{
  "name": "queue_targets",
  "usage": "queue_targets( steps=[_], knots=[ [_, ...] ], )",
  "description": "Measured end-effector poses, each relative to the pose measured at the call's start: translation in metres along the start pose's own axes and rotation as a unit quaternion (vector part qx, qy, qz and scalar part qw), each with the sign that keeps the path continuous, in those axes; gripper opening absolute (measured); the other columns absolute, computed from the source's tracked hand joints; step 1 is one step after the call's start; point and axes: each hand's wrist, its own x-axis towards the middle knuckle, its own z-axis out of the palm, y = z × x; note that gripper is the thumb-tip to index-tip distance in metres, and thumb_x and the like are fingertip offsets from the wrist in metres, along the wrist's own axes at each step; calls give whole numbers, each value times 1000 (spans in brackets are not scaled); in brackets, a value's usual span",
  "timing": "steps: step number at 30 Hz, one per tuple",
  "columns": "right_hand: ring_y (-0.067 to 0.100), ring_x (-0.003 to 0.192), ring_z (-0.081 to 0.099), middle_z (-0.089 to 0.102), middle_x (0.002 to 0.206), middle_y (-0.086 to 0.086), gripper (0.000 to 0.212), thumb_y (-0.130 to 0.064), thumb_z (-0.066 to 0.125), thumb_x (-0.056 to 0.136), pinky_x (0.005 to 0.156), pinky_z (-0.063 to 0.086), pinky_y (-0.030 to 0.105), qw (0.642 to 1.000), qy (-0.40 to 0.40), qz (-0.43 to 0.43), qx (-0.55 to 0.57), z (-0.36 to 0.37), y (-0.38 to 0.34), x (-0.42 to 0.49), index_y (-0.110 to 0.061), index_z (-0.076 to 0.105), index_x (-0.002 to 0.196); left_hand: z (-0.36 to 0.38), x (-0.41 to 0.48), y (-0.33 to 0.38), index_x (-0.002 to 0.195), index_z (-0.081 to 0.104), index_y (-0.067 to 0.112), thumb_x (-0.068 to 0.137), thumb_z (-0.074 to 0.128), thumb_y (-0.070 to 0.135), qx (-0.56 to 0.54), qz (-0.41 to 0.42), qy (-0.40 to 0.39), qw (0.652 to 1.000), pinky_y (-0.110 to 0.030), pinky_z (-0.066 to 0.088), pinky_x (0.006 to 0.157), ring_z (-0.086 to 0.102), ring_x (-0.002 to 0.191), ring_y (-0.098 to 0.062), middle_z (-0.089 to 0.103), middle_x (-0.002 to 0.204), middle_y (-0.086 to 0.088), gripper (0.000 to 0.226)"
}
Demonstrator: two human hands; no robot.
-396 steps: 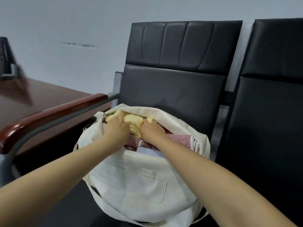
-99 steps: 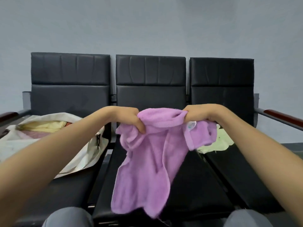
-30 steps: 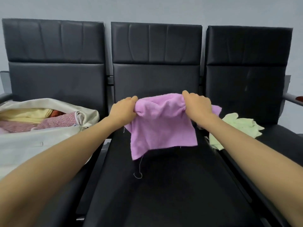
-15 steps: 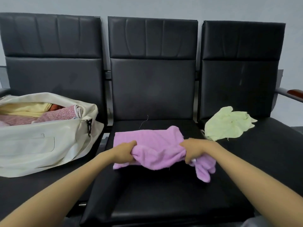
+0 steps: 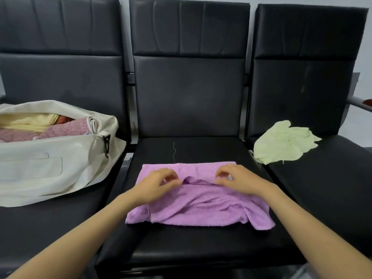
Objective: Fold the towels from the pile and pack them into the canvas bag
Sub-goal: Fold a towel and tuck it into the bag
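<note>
Purple towel (image 5: 201, 206) lies half-folded and rumpled on the bench (image 5: 201, 248), middle seat, near the front edge. Left hand (image 5: 159, 184) and right hand (image 5: 237, 180) are on its folded-over edge with fingers curled; can't tell if they pinch the cloth or only touch it. Canvas bag (image 5: 50, 168) on the left seat is open and looks nearly full. Green towel (image 5: 281, 141) lies unfolded on the right seat. Risk: creases get folded in, and the bulky bundle won't fit the bag.

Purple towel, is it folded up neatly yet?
Partly folded. The purple towel lies doubled over on the middle seat, rumpled with uneven edges, while the left hand and right hand pinch its upper layer.
</note>
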Motion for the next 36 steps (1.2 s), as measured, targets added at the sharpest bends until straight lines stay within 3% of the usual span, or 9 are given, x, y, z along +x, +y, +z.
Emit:
queue_targets(
  steps=[3,7,11,16,20,26,29,32,36],
  knots=[
    [8,106,54,56,116,-8,35,-45,56,93,93,43,24,998,-58,15,-34,11,2,1,-26,57,122,13,0,-5,104,60,32,87,61,51,35,-11,-65,997,-21,46,79,57,86,-4,58,97,13,26],
    [9,96,50,50,114,-4,33,-40,49,98,84,40,24,998,-30,41,-45,16,1,4,-25,52,127,12,6,-11,120,48,24,88,62,48,77,-94,-29,992,-25,45,79,56,83,-10,61,93,8,42],
    [10,90,47,45,109,-7,34,-27,57,90,87,43,31,988,-101,48,-107,14,0,4,-26,52,123,9,0,-2,108,55,24,83,62,48,196,-76,-126,970,-27,44,79,51,85,-12,56,91,11,35],
    [18,92,51,49,104,-5,19,-20,51,88,74,41,31,979,-79,56,-180,9,2,8,-23,54,106,16,-1,10,85,51,17,88,47,30,324,3,-54,944,-30,37,69,57,89,-23,51,95,4,15],
    [17,88,59,60,91,-8,10,-25,57,89,79,49,33,992,-50,86,-83,-7,32,8,-29,59,80,10,0,-6,87,59,22,90,52,29,202,-47,-71,976,-24,37,69,54,84,-14,59,89,8,10],
    [21,86,66,71,89,3,5,-24,68,89,85,52,35,981,26,122,146,-12,64,-1,-23,71,85,-25,-1,-30,81,62,22,86,69,30,62,-166,-147,973,-11,39,63,53,74,-7,60,78,11,12],
    [22,93,65,70,94,3,10,-22,64,92,87,50,36,949,67,132,277,-12,59,5,-16,71,88,-36,-3,-43,82,60,13,91,64,28,-91,-237,-82,964,-21,40,61,50,66,-10,57,72,4,19],
    [23,91,65,69,96,7,14,-20,62,93,84,52,38,884,72,178,427,-12,47,14,-7,69,94,-40,0,-52,78,54,11,91,65,19,-298,-320,1,899,-22,43,48,49,55,-12,52,67,-2,18],
    [17,88,59,65,85,-2,7,-20,66,90,79,44,27,929,119,220,272,7,48,34,-14,69,86,-31,4,-68,85,57,5,88,68,12,-278,-355,110,886,-25,51,47,55,64,-17,57,76,-8,14]
  ],
)
